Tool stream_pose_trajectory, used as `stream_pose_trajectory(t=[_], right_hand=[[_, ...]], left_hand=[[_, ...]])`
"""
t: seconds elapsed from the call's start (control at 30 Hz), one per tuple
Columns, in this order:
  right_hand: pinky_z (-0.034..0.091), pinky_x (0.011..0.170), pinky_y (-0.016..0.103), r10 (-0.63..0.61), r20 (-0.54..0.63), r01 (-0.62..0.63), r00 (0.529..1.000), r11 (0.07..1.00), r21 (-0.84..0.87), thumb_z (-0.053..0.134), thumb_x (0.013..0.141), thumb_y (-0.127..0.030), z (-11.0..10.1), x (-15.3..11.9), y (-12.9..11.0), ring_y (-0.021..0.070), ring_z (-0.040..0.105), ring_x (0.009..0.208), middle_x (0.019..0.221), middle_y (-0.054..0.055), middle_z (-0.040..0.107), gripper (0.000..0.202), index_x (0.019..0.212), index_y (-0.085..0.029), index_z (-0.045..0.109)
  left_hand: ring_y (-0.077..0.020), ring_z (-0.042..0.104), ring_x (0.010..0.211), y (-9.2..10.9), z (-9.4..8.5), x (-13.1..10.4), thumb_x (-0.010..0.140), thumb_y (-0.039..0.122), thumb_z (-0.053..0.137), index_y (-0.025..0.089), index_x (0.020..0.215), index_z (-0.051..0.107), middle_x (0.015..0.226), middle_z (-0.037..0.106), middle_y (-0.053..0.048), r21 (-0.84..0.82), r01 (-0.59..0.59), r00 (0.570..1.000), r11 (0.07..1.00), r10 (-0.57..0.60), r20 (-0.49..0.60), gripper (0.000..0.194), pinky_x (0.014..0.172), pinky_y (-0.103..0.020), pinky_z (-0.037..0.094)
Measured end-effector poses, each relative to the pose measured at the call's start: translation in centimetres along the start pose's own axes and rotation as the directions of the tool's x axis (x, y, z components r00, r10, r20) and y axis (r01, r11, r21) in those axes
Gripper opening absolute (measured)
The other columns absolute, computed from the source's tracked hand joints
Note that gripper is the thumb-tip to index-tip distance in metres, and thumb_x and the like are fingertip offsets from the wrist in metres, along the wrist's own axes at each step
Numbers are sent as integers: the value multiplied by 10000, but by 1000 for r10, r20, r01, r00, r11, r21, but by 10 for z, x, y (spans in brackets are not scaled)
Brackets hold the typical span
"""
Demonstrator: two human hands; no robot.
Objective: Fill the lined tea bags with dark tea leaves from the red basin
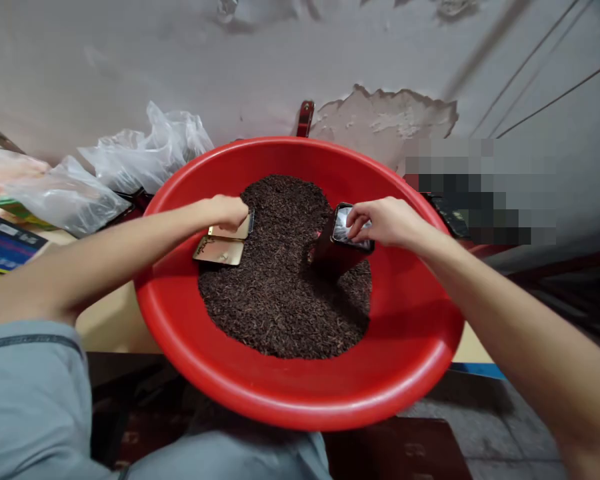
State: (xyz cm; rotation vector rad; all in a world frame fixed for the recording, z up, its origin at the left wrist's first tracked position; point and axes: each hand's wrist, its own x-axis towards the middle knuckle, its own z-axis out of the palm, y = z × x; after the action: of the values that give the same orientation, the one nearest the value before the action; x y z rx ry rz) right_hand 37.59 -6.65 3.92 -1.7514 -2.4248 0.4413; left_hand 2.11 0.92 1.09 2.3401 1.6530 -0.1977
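A large red basin [300, 403] holds a heap of dark loose-leaf tea [285, 293], or something much like it. On the left of the heap, my left hand [229, 212] is closed at a gold-coloured lid [233, 231], its fingertips partly hidden. Just below that lies another flat gold piece [219, 251] with rounded corners. A tall dark tin [333, 257] stands in the leaves on the right, its top uncovered. Inside its mouth shows a clear plastic liner [341, 228], which my right hand [383, 221] pinches between bent fingers.
Clear plastic bags [147, 153] and a blue box [7, 243] are left of the basin. Behind it rises a wall [260, 73] with peeling paint. The basin rests on a pale tabletop [115, 323]; my knees are under its near rim. A dark object [447, 217] lies at the right.
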Motion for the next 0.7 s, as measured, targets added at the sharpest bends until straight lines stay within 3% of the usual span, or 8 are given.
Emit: stream_pose_trajectory(t=[0.1,0.23,0.37,0.43,0.5,0.57,0.7], right_hand=[[460,688,318,-21,-39,14,999,984,-178,797,685,-81,-2,14,-6,228,738,795,763,-22,766,305,934,-244,729],[392,639,307,-56,-75,28,996,942,-334,812,673,-209,1,17,-3,230,704,774,811,-5,762,334,993,-251,728],[384,638,318,-23,-25,13,999,943,-332,775,704,-261,1,11,-3,258,712,832,859,4,776,235,935,-265,735],[385,647,327,-4,-30,-6,1000,944,-329,758,715,-268,0,9,-5,272,712,848,863,12,774,207,921,-269,740],[384,651,334,-4,-51,-13,999,946,-325,748,718,-273,-1,7,-7,278,706,843,864,22,768,199,917,-271,745],[381,650,337,-20,-58,1,998,951,-309,745,714,-271,-2,6,-7,278,697,828,857,28,761,186,900,-270,744],[377,653,337,-57,-48,42,997,965,-259,743,711,-259,-2,5,-4,271,676,803,816,31,740,143,853,-269,738]], left_hand=[[-362,694,956,-3,19,-27,519,176,913,203,576,698,688,699,-81,291,30,974,956,-93,208,224,892,-398,483],[-336,707,899,8,29,-42,694,455,867,198,759,798,847,769,-124,317,-106,929,943,-19,369,273,817,-374,506],[-372,712,1021,17,27,-51,730,471,833,183,1038,834,1210,751,-193,397,-272,886,877,67,458,423,836,-393,530],[-362,718,1023,19,27,-59,740,409,826,150,1163,800,1266,728,-212,405,-296,855,865,51,516,497,832,-380,537],[-353,721,1025,17,29,-69,715,303,839,106,1305,721,1286,715,-232,396,-293,851,870,48,523,633,804,-358,538],[-346,721,1044,13,33,-78,728,202,805,86,1356,665,1286,713,-236,428,-306,887,850,92,452,653,787,-346,530],[-288,737,925,6,29,-84,815,140,697,154,1175,739,1099,782,-144,449,-349,905,822,172,389,362,725,-328,494]])
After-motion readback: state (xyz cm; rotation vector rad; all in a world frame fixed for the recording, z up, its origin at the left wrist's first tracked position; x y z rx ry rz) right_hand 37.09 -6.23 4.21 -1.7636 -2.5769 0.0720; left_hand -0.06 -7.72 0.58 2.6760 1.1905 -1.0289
